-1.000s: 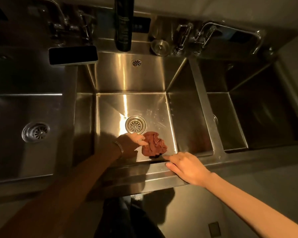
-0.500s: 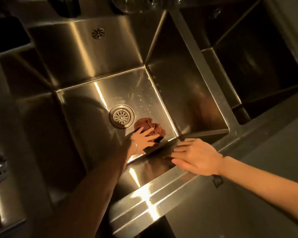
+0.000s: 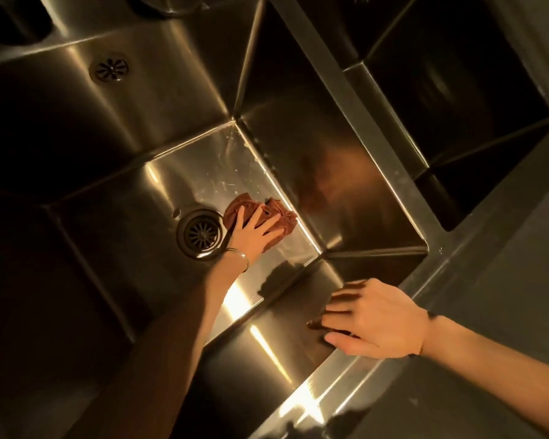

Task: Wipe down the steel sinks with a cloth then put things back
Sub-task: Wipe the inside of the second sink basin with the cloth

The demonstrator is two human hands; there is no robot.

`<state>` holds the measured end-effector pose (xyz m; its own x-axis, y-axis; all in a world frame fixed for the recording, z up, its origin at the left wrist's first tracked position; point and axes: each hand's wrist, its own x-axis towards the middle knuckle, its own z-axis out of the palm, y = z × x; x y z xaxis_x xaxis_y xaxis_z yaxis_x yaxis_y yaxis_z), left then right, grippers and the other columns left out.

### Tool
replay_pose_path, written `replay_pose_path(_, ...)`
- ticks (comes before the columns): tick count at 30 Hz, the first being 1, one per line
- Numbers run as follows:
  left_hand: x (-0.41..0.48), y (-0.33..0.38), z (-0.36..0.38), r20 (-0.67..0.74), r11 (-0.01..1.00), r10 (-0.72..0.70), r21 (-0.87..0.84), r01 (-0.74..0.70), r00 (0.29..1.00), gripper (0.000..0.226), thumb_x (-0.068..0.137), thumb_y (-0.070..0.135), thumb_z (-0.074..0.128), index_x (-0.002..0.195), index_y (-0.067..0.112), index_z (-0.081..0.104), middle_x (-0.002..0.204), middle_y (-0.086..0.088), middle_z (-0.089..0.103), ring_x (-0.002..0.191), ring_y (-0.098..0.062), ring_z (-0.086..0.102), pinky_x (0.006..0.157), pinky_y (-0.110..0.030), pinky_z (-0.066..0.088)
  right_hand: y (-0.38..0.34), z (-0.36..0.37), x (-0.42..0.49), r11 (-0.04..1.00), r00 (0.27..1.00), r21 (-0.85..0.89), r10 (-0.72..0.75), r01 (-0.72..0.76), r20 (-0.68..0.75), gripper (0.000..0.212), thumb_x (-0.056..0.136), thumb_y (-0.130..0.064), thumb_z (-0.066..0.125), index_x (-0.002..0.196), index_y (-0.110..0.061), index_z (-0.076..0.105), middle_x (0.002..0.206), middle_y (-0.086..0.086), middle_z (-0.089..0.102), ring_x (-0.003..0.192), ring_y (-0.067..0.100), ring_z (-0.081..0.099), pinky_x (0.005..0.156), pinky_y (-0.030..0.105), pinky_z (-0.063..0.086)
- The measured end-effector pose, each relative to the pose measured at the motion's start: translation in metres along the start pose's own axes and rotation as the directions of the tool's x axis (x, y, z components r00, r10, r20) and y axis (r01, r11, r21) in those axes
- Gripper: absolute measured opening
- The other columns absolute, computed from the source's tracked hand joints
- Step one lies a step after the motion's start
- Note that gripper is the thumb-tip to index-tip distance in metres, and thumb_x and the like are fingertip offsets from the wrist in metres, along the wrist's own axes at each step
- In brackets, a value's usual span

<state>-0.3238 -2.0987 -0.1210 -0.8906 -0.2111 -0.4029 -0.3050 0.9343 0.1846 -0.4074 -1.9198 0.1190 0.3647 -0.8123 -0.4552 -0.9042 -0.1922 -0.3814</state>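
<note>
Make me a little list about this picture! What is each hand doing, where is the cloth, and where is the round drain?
left hand: fingers spread, pressing the reddish cloth onto the sink floor
right hand: flat on the sink's near edge, holding nothing
cloth: crumpled, beside the drain, close to a side wall
drain: round strainer in the sink floor, uncovered
bracelet: thin, on the left wrist

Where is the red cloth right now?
In the head view, the cloth lies on the sink floor, just right of the drain, pressed under the left hand.
</note>
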Motion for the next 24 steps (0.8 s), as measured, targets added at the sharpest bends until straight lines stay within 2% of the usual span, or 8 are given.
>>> replay_pose_path(3,-0.005,-0.012,0.008,-0.042,0.994,-0.069,0.081,0.072,0.997,0.07,0.091,0.05,0.046,0.144,0.048,0.0,0.158,0.004,-0.011,0.14,-0.043,-0.012,0.107,-0.064,-0.01,0.0,0.001,0.001,1.0,1.0,0.0,0.012,-0.012,-0.005,0.066,0.099,-0.048,0.006,0.101,-0.022,0.066,0.091,-0.006,0.067,0.083,0.017,0.06,0.071,0.031,0.049)
replay_pose_path(5,0.004,-0.021,0.006,-0.033,0.983,-0.081,0.16,0.086,0.996,0.069,0.091,0.058,0.039,0.144,0.047,-0.004,0.158,0.002,-0.011,0.141,-0.044,-0.007,0.111,-0.06,-0.001,0.0,0.002,0.0,1.0,1.0,0.005,0.023,-0.023,-0.005,0.064,0.099,-0.048,0.007,0.099,-0.022,0.066,0.09,-0.006,0.067,0.082,0.018,0.06,0.07,0.032,0.049)
replay_pose_path(10,0.05,-0.036,-0.027,-0.103,0.984,-0.142,-0.119,0.129,0.985,0.051,0.088,0.056,0.039,0.137,0.049,0.025,0.15,0.005,0.027,0.133,-0.028,0.032,0.112,-0.046,0.023,0.001,0.002,-0.001,0.999,0.999,-0.005,0.033,-0.033,-0.024,0.053,0.099,-0.047,0.017,0.1,-0.027,0.067,0.086,-0.009,0.068,0.077,0.014,0.062,0.065,0.027,0.051)
replay_pose_path(12,0.047,-0.022,-0.023,-0.072,0.972,-0.198,-0.146,0.186,0.978,0.047,0.09,0.05,0.043,0.135,0.047,0.03,0.149,0.005,0.027,0.135,-0.028,0.026,0.114,-0.049,0.016,-0.001,0.001,0.0,0.999,0.999,0.011,0.034,-0.034,-0.003,0.05,0.099,-0.046,0.022,0.103,-0.028,0.067,0.087,-0.01,0.069,0.078,0.013,0.062,0.066,0.026,0.051)
replay_pose_path(16,-0.003,0.013,0.018,0.011,0.997,0.038,-0.066,-0.037,0.999,0.057,0.09,0.038,0.051,0.138,0.051,0.025,0.157,0.008,0.007,0.141,-0.038,0.002,0.112,-0.06,0.006,-0.002,-0.004,0.0,0.999,0.998,-0.012,0.051,-0.051,0.023,0.05,0.098,-0.046,0.021,0.104,-0.028,0.067,0.087,-0.01,0.069,0.08,0.015,0.062,0.069,0.027,0.05)
replay_pose_path(19,-0.011,0.012,0.028,-0.003,0.975,0.218,-0.033,-0.218,0.976,0.053,0.092,0.031,0.045,0.137,0.051,0.026,0.157,0.009,0.007,0.142,-0.036,0.002,0.113,-0.059,0.007,-0.003,-0.002,0.001,0.997,0.996,0.031,0.063,-0.065,0.061,0.06,0.098,-0.049,0.01,0.108,-0.025,0.064,0.093,-0.005,0.067,0.087,0.021,0.059,0.074,0.034,0.048)
replay_pose_path(21,0.006,0.011,0.019,-0.039,0.992,0.086,-0.086,-0.09,0.996,0.05,0.093,0.031,0.043,0.136,0.052,0.027,0.157,0.01,0.006,0.141,-0.036,0.004,0.112,-0.057,0.009,-0.003,-0.004,0.001,0.997,0.996,-0.009,0.073,-0.072,0.047,0.054,0.098,-0.047,0.016,0.104,-0.027,0.067,0.088,-0.007,0.068,0.083,0.019,0.061,0.07,0.03,0.049)
replay_pose_path(24,0.029,0.024,-0.008,0.009,0.933,-0.286,-0.224,0.281,0.958,0.052,0.096,0.032,0.042,0.14,0.049,0.021,0.157,0.006,0.003,0.142,-0.039,0.0,0.112,-0.061,0.01,-0.004,-0.005,0.001,0.996,0.996,-0.038,0.083,-0.082,0.031,0.05,0.097,-0.045,0.023,0.102,-0.028,0.069,0.085,-0.01,0.07,0.079,0.014,0.063,0.064,0.024,0.046)
